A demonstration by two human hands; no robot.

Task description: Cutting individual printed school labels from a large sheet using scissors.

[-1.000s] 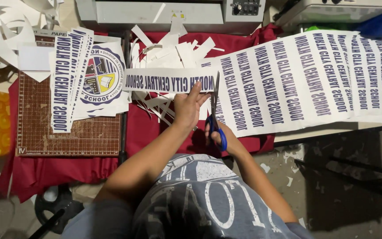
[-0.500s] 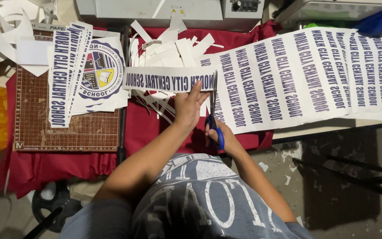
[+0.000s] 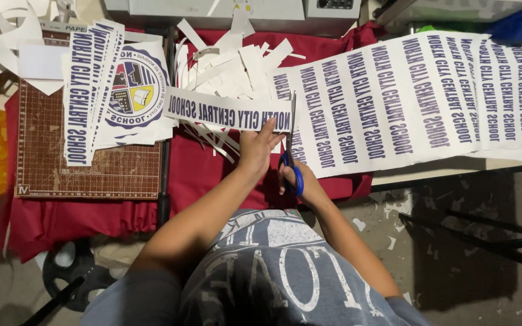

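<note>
Cutting printed labels: right hand (image 3: 300,181) grips blue-handled scissors (image 3: 291,154), blades at the large white printed sheet (image 3: 406,102); left hand (image 3: 258,145) pinches a nearly freed white strip (image 3: 228,110). Finished strips (image 3: 86,90) lie stacked left; many rows remain uncut.

The printed strip (image 3: 228,110) and the wide sheet (image 3: 418,96) are thin matt white paper, as are the curled offcuts (image 3: 231,63). The scissors (image 3: 291,158) have bare metal blades and glossy blue plastic handles. Beneath lies soft, creased red cloth (image 3: 212,175) (quite dull), beside a brown gridded cutting board (image 3: 86,163).
</note>
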